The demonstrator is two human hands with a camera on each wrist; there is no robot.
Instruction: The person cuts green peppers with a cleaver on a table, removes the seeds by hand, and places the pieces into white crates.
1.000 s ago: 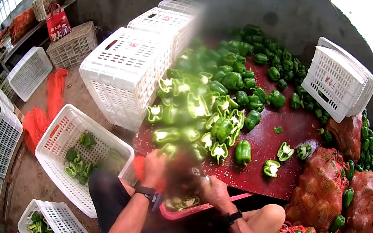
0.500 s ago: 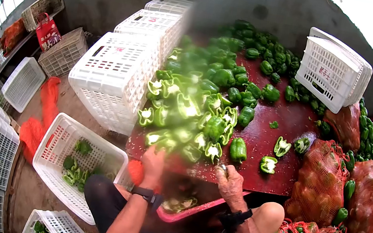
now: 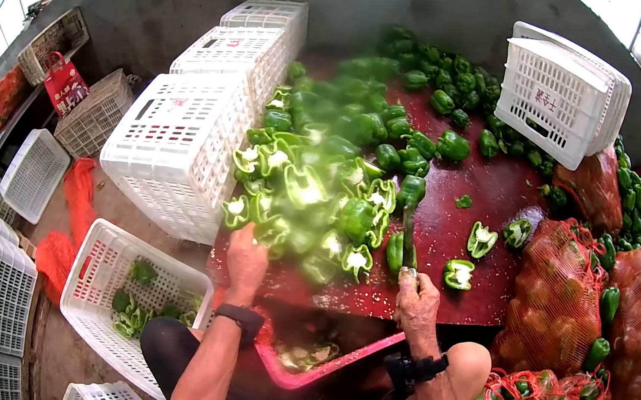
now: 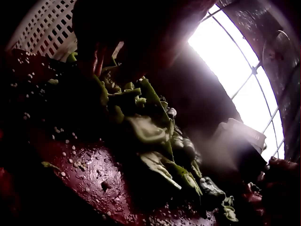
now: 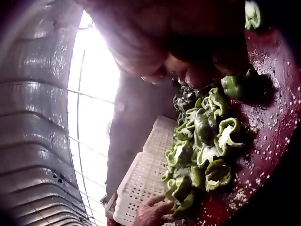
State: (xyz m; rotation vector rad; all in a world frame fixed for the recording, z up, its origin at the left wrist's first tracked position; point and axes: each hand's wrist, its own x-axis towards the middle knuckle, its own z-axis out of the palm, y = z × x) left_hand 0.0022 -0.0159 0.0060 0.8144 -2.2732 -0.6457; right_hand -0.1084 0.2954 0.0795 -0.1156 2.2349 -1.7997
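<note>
Nearest you, at 6 o'clock, a pink tub (image 3: pixel 325 368) sits between your knees, under the near edge of the red table (image 3: pixel 484 293). Your right hand (image 3: pixel 418 303) is clamped in a fist round the handle of the knife (image 3: pixel 410 237). Its long axis runs from 6 to 12 o'clock, the tip pointing away from you and leaning slightly towards 11. The blade lies just beside a whole pepper (image 3: pixel 394 251), at that pepper's 3 o'clock. At 9 o'clock from the knife, your left hand (image 3: pixel 245 260) rests on the near edge of the halved peppers (image 3: pixel 313 190). You cannot tell whether its fingers are closed on a piece.

The right wrist view shows those fingers reaching into the heap from the side, with the cut faces turned up. The left wrist view alone shows pale seeds (image 4: pixel 70 155) strewn on the wet red surface.

Farther off, at 1 o'clock, a white crate (image 3: pixel 558 92) stands among uncut peppers (image 3: pixel 438 67).
</note>
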